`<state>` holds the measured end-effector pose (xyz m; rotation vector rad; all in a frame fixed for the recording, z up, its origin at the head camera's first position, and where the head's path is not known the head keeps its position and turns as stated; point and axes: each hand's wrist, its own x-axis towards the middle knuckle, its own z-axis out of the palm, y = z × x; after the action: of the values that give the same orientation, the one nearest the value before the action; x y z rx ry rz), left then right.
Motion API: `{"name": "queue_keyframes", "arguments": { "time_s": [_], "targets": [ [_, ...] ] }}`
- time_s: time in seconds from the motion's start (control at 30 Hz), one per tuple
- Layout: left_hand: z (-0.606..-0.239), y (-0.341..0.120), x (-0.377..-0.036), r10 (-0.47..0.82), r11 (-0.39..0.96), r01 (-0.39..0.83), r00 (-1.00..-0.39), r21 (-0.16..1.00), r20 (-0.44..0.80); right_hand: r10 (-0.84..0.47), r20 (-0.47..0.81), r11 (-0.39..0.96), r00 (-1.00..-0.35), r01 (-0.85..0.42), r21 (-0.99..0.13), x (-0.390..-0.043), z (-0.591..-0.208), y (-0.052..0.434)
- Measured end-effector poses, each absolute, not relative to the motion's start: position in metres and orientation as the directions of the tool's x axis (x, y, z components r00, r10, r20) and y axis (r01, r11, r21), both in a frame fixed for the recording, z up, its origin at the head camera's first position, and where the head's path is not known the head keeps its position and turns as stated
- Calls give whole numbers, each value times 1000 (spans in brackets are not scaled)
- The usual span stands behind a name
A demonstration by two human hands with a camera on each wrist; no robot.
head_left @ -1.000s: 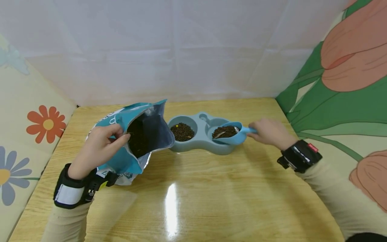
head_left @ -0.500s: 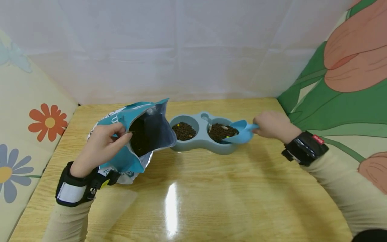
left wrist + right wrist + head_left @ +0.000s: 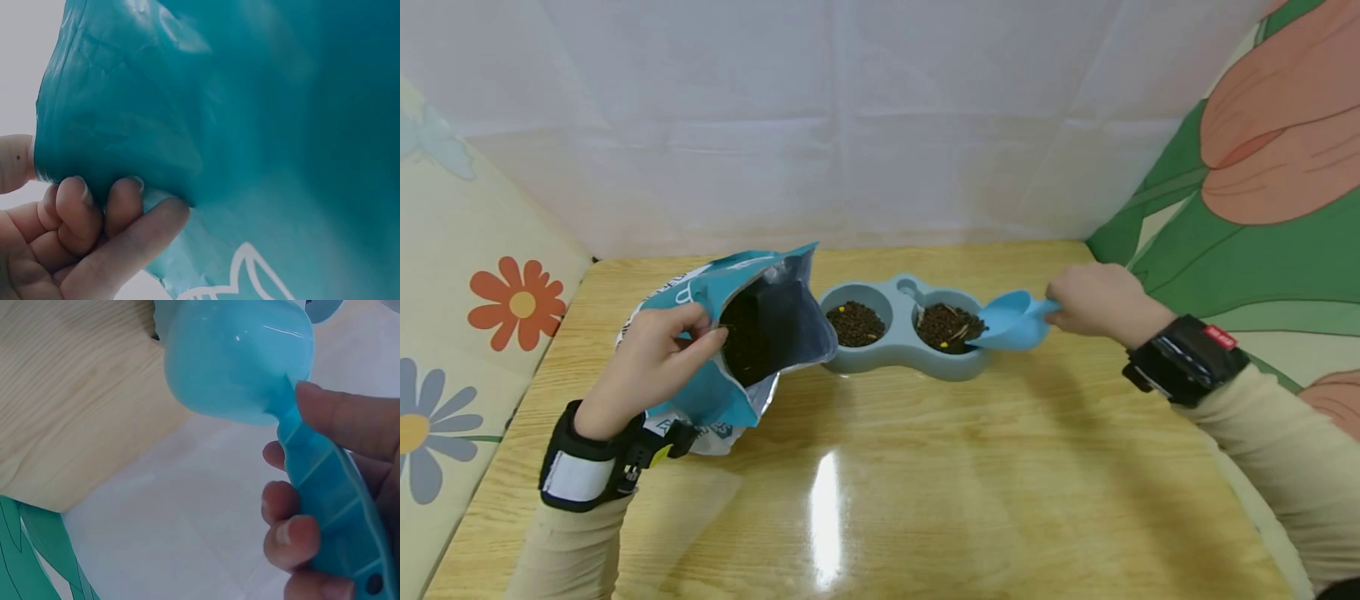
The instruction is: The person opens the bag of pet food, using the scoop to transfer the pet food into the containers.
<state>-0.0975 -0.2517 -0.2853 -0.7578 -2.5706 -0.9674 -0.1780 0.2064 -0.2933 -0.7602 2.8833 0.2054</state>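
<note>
My left hand (image 3: 651, 367) pinches the rim of a teal food bag (image 3: 752, 333) that stands open on the wooden table (image 3: 880, 467), dark kibble showing inside. In the left wrist view the fingers (image 3: 94, 219) curl round the teal bag (image 3: 250, 125) edge. My right hand (image 3: 1097, 304) grips the handle of a light blue scoop (image 3: 1011, 321), tipped toward the right cup of a grey-blue double pet bowl (image 3: 901, 360). Both cups hold brown kibble (image 3: 853, 323). The right wrist view shows the scoop (image 3: 240, 359) from below with my right hand (image 3: 325, 506) wrapped round its handle.
A white cloth wall (image 3: 850, 125) backs the table. Flower-patterned panels stand at the left (image 3: 475, 317) and right (image 3: 1247, 192). Bare wood lies in front of the bowl and bag.
The scoop has tipped up and drawn back to the right, its kibble now in the right cup. My right hand rose slightly. The left hand and bag stayed put.
</note>
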Motion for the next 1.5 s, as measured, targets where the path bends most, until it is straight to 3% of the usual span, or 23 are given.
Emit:
{"name": "queue_keyframes", "arguments": {
  "time_s": [1.23,1.37,1.5],
  "targets": [
    [-284,-251,-98,371,626,564,-823,539,430,-507,-69,854,-859,-512,95,-173,-297,222],
    [-284,-251,-98,373,627,565,-822,536,430,-568,7,816,-823,-563,135,-170,-299,223],
    [-284,-251,-99,376,626,572,-817,531,438,-662,149,747,-735,-628,218,-168,-302,227]
  ]
}}
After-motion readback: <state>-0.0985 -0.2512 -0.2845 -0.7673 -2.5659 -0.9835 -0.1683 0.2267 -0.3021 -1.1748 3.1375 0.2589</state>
